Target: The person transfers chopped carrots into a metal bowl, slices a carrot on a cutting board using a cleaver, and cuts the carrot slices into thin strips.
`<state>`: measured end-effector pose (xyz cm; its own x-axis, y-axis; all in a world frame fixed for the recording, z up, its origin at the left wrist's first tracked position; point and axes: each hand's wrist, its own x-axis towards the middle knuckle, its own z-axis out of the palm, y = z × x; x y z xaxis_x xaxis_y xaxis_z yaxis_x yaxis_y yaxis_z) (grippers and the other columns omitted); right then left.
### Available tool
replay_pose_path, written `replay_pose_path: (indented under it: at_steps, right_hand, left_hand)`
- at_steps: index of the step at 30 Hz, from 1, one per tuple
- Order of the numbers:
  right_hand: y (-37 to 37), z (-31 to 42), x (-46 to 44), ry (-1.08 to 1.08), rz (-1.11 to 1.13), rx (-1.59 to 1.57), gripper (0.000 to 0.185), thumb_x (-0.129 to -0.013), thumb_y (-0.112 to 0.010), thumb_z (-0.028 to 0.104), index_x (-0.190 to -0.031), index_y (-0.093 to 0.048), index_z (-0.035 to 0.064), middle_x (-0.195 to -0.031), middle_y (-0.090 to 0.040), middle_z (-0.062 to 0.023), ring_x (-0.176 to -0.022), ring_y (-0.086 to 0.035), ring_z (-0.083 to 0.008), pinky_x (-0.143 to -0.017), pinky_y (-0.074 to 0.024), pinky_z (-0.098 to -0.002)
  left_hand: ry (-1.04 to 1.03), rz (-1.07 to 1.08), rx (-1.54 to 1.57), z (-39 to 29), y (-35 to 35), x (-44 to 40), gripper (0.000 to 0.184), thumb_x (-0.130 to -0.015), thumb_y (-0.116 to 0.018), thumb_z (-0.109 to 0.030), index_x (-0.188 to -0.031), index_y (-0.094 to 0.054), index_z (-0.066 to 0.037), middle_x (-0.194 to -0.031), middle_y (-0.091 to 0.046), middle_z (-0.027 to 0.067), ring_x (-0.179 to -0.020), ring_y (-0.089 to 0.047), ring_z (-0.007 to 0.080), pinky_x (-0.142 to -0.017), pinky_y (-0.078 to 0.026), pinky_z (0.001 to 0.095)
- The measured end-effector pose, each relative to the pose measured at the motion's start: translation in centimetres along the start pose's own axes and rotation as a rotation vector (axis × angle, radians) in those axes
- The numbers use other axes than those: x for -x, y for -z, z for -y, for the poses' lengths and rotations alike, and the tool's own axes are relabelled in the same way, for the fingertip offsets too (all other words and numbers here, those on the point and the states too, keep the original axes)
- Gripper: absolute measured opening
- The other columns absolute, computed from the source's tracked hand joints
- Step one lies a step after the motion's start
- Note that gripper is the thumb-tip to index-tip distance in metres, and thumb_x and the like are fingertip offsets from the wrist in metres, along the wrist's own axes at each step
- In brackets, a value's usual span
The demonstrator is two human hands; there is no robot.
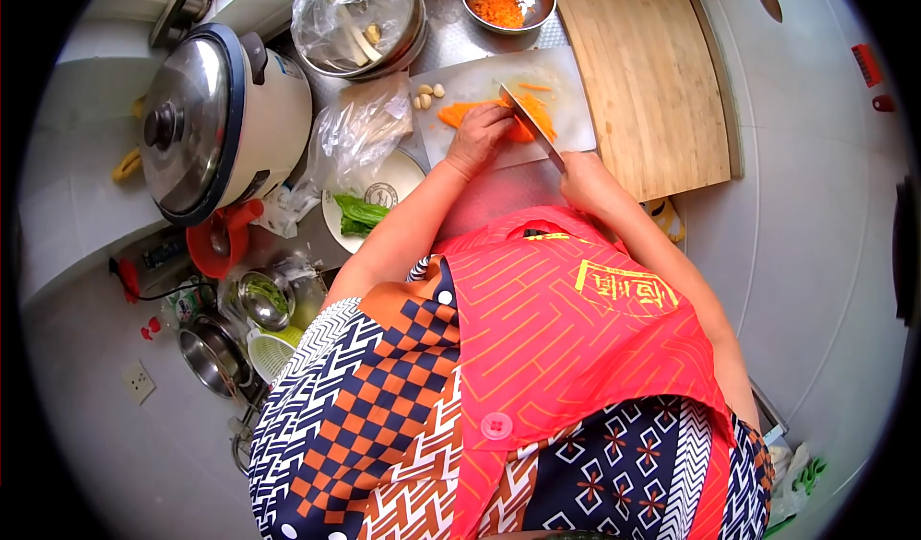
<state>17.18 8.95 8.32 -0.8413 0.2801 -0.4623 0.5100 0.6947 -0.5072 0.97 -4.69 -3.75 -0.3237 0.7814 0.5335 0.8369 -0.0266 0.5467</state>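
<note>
My right hand (582,177) is closed round the handle of a knife (533,128). The blade slants up and left over sliced carrot (462,112) on a white cutting board (574,108). My left hand (482,133) presses on the carrot just left of the blade, its fingers curled together. Several peeled garlic cloves (425,96) lie at the board's left side. Above the board, a steel bowl (531,19) holds chopped carrot.
A wooden board (638,80) is at the right. To the left are a large cooker (240,108), a plate with green leaves (361,216), a plastic bag (331,142) and a pot (414,36) with a bag in it. A red container (216,243) stands lower left.
</note>
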Motion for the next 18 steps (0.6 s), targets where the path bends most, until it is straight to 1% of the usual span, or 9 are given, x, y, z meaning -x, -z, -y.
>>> replay_pose_path:
  at_steps: [3,6,9,12,18]
  right_hand:
    - [-0.01,-0.06,0.1,-0.065,0.03,-0.004,0.024,-0.071,-0.054,0.001,-0.091,-0.064,-0.0087,-0.093,-0.061,-0.0339,-0.094,-0.061,-0.0445,-0.083,-0.0496,-0.0476]
    - [-0.45,-0.47,-0.12,-0.048,0.013,0.018,0.024,-0.071,-0.054,0.001,-0.091,-0.064,-0.0095,-0.093,-0.061,-0.0338,-0.094,-0.061,-0.0442,-0.084,-0.0496,-0.0474]
    - [-0.17,-0.11,-0.13,-0.089,0.069,0.028,0.024,-0.071,-0.055,0.001,-0.091,-0.063,-0.0101,-0.093,-0.061,-0.0338,-0.095,-0.061,-0.0441,-0.084,-0.0498,-0.0471]
    - [-0.61,-0.39,-0.05,-0.055,0.036,0.028,0.024,-0.076,-0.046,-0.002,-0.093,-0.061,-0.0082,-0.086,-0.059,-0.0353,-0.088,-0.059,-0.0483,-0.078,-0.0486,-0.0512]
    - [-0.77,-0.53,-0.7,-0.084,0.08,0.037,0.022,-0.075,-0.048,-0.002,-0.091,-0.062,-0.0085,-0.084,-0.06,-0.0347,-0.087,-0.061,-0.0461,-0.076,-0.05,-0.0496]
  left_hand:
    - [0.002,-0.009,-0.014,-0.19,0.05,-0.07,0.021,-0.072,-0.059,-0.004,-0.091,-0.066,-0.005,-0.102,-0.065,0.0074,-0.1,-0.06,0.0268,-0.086,-0.048,0.0373]
    - [-0.004,-0.019,-0.02,-0.23,0.04,-0.2,0.02,-0.072,-0.059,-0.004,-0.091,-0.066,-0.006,-0.101,-0.064,0.0067,-0.1,-0.06,0.0262,-0.086,-0.048,0.0372]
    - [0.004,-0.013,-0.013,-0.07,-0.04,-0.16,0.021,-0.072,-0.059,-0.005,-0.091,-0.067,-0.006,-0.102,-0.064,0.0067,-0.1,-0.06,0.0262,-0.085,-0.047,0.0371]
    - [0.009,-0.019,-0.011,0.0,-0.17,-0.04,0.021,-0.072,-0.059,-0.005,-0.091,-0.067,-0.006,-0.102,-0.065,0.0067,-0.1,-0.06,0.0262,-0.085,-0.048,0.0376]
    - [0.002,-0.032,-0.004,0.02,-0.22,-0.27,0.02,-0.072,-0.059,-0.006,-0.091,-0.067,-0.007,-0.103,-0.065,0.0063,-0.099,-0.061,0.0258,-0.085,-0.048,0.0377]
